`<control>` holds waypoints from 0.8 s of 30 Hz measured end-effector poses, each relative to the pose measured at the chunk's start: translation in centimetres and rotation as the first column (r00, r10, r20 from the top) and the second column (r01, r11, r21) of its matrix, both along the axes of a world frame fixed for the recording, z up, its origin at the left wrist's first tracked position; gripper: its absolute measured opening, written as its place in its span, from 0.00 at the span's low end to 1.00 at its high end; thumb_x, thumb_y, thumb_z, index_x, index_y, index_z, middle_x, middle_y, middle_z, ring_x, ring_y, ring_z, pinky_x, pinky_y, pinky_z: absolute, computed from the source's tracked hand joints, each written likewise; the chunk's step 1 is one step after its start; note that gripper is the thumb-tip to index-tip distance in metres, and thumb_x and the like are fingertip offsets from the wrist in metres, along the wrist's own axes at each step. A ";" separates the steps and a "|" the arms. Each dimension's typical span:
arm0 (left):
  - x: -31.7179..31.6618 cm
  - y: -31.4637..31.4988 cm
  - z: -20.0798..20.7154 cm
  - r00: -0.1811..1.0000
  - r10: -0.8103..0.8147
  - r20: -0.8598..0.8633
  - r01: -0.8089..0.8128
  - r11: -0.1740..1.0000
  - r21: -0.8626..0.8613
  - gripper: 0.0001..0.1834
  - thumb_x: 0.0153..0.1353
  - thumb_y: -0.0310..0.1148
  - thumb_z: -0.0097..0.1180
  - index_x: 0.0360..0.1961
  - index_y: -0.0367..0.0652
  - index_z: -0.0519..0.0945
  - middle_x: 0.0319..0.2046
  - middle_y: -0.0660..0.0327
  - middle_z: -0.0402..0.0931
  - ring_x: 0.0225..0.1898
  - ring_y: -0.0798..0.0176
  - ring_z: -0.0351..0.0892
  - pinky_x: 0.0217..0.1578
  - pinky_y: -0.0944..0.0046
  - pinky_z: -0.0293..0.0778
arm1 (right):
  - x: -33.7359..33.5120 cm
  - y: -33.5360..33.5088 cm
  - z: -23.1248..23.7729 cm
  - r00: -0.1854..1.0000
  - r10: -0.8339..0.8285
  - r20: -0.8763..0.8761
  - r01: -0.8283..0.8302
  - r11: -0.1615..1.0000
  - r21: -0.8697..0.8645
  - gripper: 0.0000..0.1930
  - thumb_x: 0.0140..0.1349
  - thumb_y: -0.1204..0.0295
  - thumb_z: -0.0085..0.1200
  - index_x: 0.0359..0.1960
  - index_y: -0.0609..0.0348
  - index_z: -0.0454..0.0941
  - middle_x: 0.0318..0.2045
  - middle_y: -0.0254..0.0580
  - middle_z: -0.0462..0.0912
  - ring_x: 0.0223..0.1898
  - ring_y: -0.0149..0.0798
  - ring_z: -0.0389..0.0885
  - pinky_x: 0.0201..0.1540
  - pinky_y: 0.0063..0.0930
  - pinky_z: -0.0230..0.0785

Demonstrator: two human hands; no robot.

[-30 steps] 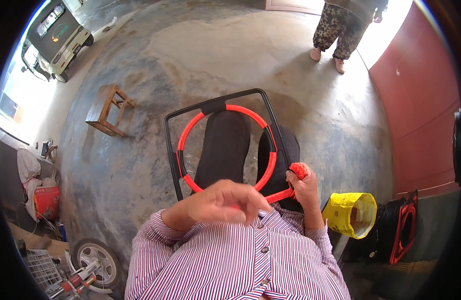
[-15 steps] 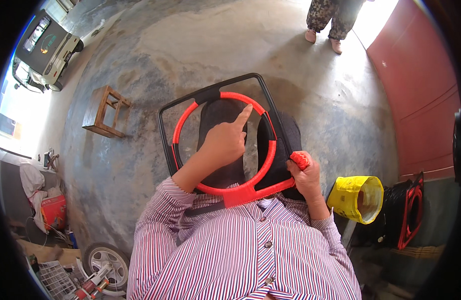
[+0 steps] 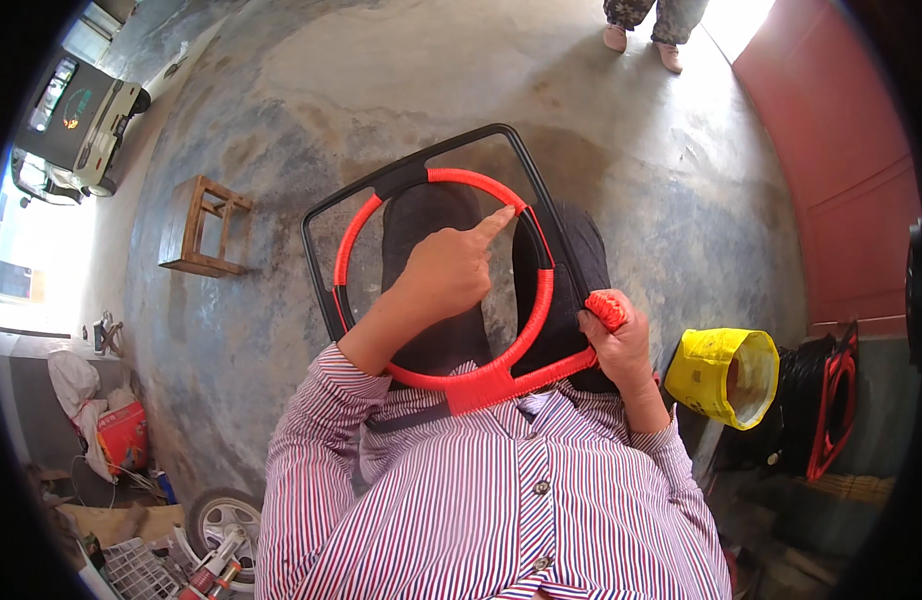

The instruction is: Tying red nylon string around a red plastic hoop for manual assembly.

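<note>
Ring [image 3: 544, 302]: wrap check, prob. | L hand [image 3: 447, 268] released, idx at far-R arc | R hand [image 3: 622, 345] grasping red bundle [image 3: 607, 307] | next: prob. steady R hold

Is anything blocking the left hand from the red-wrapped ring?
Nothing visible does. The left hand lies over the ring's opening, its index fingertip at the upper-right edge of the red-wrapped ring; contact can't be confirmed. The right hand holds the red bundle off to the side.
</note>
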State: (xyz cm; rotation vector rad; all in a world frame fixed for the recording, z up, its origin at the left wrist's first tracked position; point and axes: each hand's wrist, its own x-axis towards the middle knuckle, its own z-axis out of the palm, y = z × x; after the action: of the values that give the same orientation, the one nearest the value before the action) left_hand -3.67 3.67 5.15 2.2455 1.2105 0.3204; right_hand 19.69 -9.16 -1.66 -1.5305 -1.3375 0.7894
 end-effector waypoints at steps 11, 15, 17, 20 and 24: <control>0.5 0.2 0.4 1.000 -0.012 0.027 0.011 0.999 0.042 0.27 0.59 0.26 0.50 0.62 0.46 0.70 0.26 0.45 0.78 0.29 0.40 0.78 0.32 0.48 0.72 | -0.2 0.0 0.5 1.000 0.007 0.019 -0.008 1.000 0.013 0.09 0.53 0.71 0.65 0.32 0.59 0.78 0.22 0.40 0.78 0.25 0.40 0.77 0.33 0.30 0.67; 0.9 -1.8 0.9 0.997 0.075 -0.022 -0.075 0.997 -0.005 0.30 0.58 0.26 0.50 0.65 0.42 0.66 0.24 0.46 0.78 0.28 0.41 0.78 0.32 0.49 0.72 | -0.5 -0.3 0.6 1.000 -0.011 -0.026 0.011 1.000 -0.007 0.09 0.53 0.71 0.64 0.32 0.59 0.78 0.21 0.40 0.78 0.24 0.40 0.77 0.31 0.31 0.67; 1.8 -3.5 0.6 0.982 0.090 0.168 -0.072 0.991 -0.109 0.32 0.59 0.27 0.50 0.67 0.38 0.62 0.19 0.48 0.75 0.22 0.46 0.76 0.29 0.55 0.72 | -0.7 -0.5 0.8 0.994 -0.038 -0.101 0.031 0.997 -0.072 0.09 0.53 0.71 0.64 0.32 0.59 0.78 0.21 0.40 0.78 0.24 0.40 0.78 0.30 0.31 0.67; 3.3 -5.0 -0.9 0.945 0.120 0.304 -0.055 0.975 -0.215 0.35 0.59 0.25 0.54 0.68 0.35 0.59 0.21 0.56 0.73 0.21 0.62 0.73 0.29 0.62 0.71 | -0.3 -0.5 0.8 0.999 -0.038 0.017 0.038 0.998 -0.041 0.10 0.53 0.71 0.64 0.33 0.60 0.77 0.22 0.43 0.79 0.24 0.44 0.78 0.30 0.32 0.69; 4.6 -6.7 -4.1 0.888 0.168 0.428 -0.085 0.975 -0.206 0.41 0.58 0.24 0.57 0.71 0.38 0.52 0.27 0.60 0.73 0.28 0.67 0.73 0.35 0.66 0.72 | 0.9 0.9 1.8 0.968 -0.112 0.226 0.070 0.981 0.183 0.13 0.53 0.68 0.63 0.38 0.58 0.78 0.23 0.50 0.81 0.28 0.53 0.81 0.32 0.37 0.72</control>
State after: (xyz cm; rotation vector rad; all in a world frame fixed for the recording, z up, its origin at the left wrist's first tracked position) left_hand 0.90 -3.05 1.03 1.8063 1.0878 0.7036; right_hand 20.59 -8.26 0.17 -1.5692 -1.4551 0.4304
